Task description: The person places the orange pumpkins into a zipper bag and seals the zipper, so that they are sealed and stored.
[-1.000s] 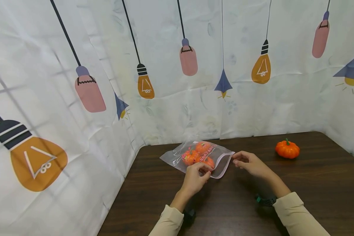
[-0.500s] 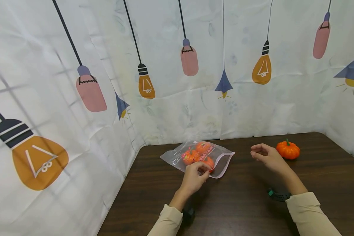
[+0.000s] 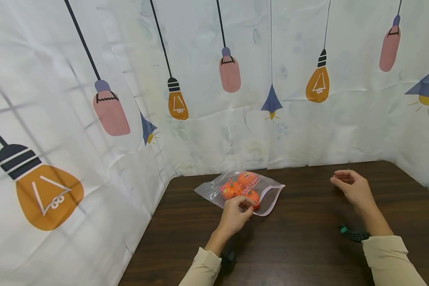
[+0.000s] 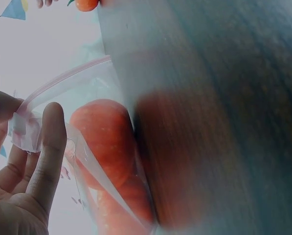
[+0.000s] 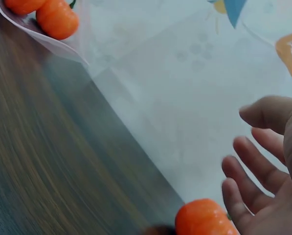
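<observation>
A clear zip bag (image 3: 212, 192) with red print lies at the back left of the table, its mouth facing right and partly open. Several small orange toy pumpkins (image 3: 230, 190) are inside it. My left hand (image 3: 234, 216) pinches the near edge of the bag's mouth between thumb and fingers; the left wrist view shows the plastic (image 4: 28, 129) gripped there. My right hand (image 3: 355, 190), fingers loosely bent and holding nothing, hovers at the back right. Close by its fingers is a loose orange pumpkin (image 5: 204, 219), which the hand nearly hides in the head view.
A dark wooden table (image 3: 289, 246) reaches to a white printed curtain (image 3: 214, 139) at the back and left. Dark bands sit on both wrists, below cream sleeves (image 3: 393, 254).
My right hand has let go of the bag's mouth and moved right to the loose pumpkin, covering it in the head view. The left hand and the bag have hardly moved.
</observation>
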`<action>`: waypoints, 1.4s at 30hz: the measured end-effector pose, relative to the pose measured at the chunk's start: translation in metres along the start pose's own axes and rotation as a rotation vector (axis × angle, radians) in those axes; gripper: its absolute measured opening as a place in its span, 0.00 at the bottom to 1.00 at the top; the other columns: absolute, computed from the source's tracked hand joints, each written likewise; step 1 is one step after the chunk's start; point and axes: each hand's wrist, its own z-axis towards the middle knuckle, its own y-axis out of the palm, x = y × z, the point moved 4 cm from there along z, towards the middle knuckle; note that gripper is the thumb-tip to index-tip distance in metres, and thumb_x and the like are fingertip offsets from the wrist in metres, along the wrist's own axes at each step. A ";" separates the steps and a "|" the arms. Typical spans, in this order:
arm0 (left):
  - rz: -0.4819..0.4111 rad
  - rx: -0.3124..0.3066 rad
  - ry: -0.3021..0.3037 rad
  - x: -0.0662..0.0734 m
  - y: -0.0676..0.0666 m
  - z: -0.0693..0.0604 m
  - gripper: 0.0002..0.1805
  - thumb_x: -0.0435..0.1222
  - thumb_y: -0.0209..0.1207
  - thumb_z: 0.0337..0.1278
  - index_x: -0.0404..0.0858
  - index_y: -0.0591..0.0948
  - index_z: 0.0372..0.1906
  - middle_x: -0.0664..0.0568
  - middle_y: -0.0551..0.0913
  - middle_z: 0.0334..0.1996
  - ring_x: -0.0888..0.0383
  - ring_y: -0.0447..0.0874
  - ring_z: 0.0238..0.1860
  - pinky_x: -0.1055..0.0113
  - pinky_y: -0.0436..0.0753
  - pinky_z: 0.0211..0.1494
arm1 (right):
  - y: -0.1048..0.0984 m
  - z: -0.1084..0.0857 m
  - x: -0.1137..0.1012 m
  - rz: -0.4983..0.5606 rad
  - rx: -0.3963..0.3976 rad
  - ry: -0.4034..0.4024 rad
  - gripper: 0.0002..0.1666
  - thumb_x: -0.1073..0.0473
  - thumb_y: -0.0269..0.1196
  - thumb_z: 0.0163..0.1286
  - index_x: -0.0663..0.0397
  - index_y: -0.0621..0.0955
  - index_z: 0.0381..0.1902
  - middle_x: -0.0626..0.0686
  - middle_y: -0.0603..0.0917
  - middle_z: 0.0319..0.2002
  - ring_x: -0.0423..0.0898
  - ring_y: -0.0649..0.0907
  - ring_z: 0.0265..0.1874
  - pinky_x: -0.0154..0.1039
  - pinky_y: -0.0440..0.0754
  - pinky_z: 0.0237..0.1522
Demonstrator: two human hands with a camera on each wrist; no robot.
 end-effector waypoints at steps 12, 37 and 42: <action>-0.007 -0.001 -0.004 0.000 -0.002 0.000 0.04 0.26 0.66 0.57 0.34 0.88 0.36 0.48 0.87 0.29 0.62 0.81 0.25 0.75 0.82 0.26 | -0.037 -0.002 0.025 0.031 0.213 0.208 0.13 0.46 0.67 0.70 0.28 0.74 0.47 0.33 0.69 0.45 0.30 0.67 0.40 0.18 0.74 0.34; -0.045 -0.004 -0.009 -0.006 0.002 0.000 0.04 0.25 0.66 0.57 0.34 0.87 0.35 0.47 0.87 0.28 0.58 0.82 0.22 0.74 0.83 0.25 | -0.048 0.015 0.087 0.067 -0.118 0.245 0.58 0.43 0.58 0.76 0.50 0.33 0.83 0.65 0.27 0.81 0.70 0.44 0.74 0.49 0.48 0.83; -0.039 -0.009 -0.010 -0.007 0.000 0.000 0.03 0.26 0.66 0.57 0.35 0.87 0.36 0.48 0.87 0.28 0.61 0.82 0.22 0.74 0.83 0.25 | -0.049 0.026 0.090 0.013 -0.183 0.206 0.58 0.44 0.58 0.77 0.55 0.33 0.82 0.70 0.27 0.80 0.75 0.42 0.76 0.57 0.49 0.82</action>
